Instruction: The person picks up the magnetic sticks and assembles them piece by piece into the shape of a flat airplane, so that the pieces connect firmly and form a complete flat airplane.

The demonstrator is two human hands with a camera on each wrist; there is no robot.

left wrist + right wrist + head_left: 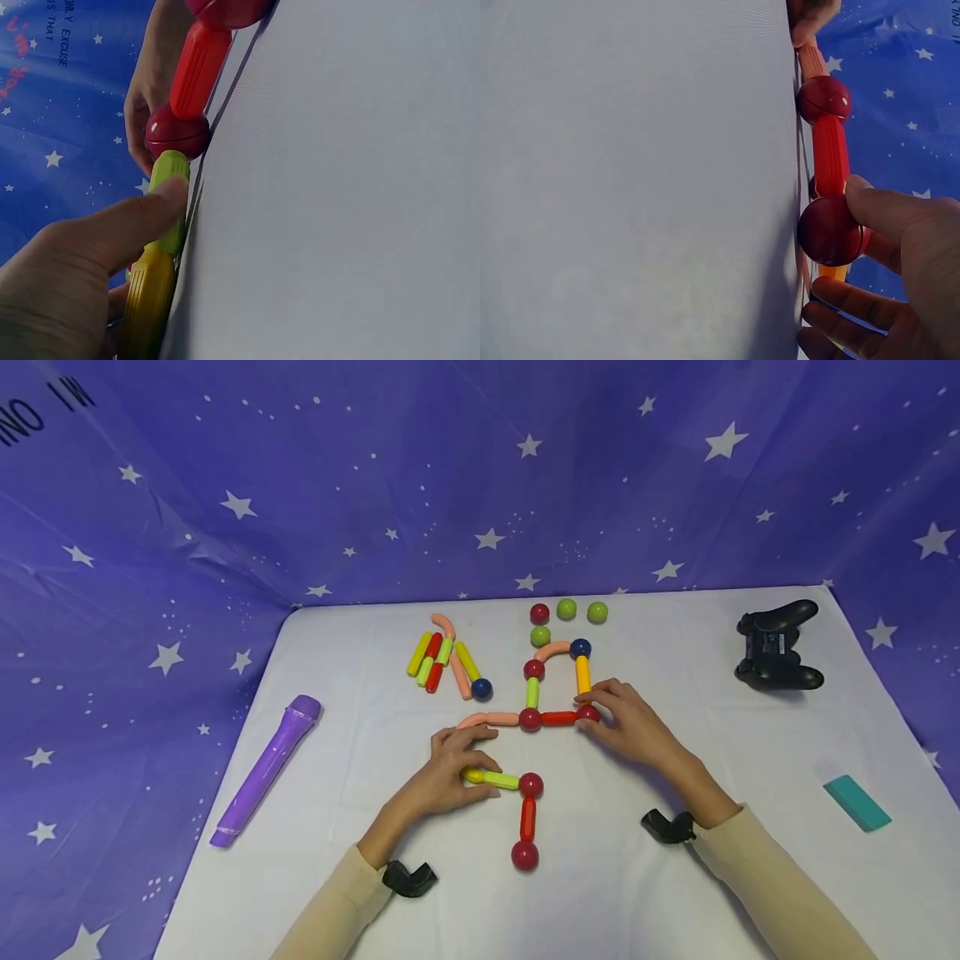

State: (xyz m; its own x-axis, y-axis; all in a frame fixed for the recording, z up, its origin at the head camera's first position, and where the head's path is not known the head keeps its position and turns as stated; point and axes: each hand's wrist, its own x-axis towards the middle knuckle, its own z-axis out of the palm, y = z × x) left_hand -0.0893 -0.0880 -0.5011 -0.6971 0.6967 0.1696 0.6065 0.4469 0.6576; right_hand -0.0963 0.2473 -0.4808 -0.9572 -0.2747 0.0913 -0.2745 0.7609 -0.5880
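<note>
On a white table (360, 693), the left hand (448, 777) holds a yellow rod (471, 774) and the light green rod (501, 781) joined to it, the thumb pressed along the green one. From there the chain runs to a red ball (531, 785), a red rod (528, 820) and a second red ball (525, 857) near the table's front.

Just beyond, the right hand (630, 722) pinches the corner ball (588, 714) of a closed loop, its lower fingers loosely curved by the orange rod (583, 675). A curved peach rod (491, 719) sticks out from the loop, lying between the left fingers and the loose rods (427, 662) behind. A blue ball (482, 689) sits beside that pile; green balls (566, 609) and another red ball rest behind the loop.

Well apart, a purple microphone (266, 772) lies left, a black game controller (780, 647) and a teal block (857, 803) right. Smooth white covering dresses the tabletop; a wrinkled blue-purple cloth (450, 485) with white stars hangs behind and at the sides, lettering at its upper left.
</note>
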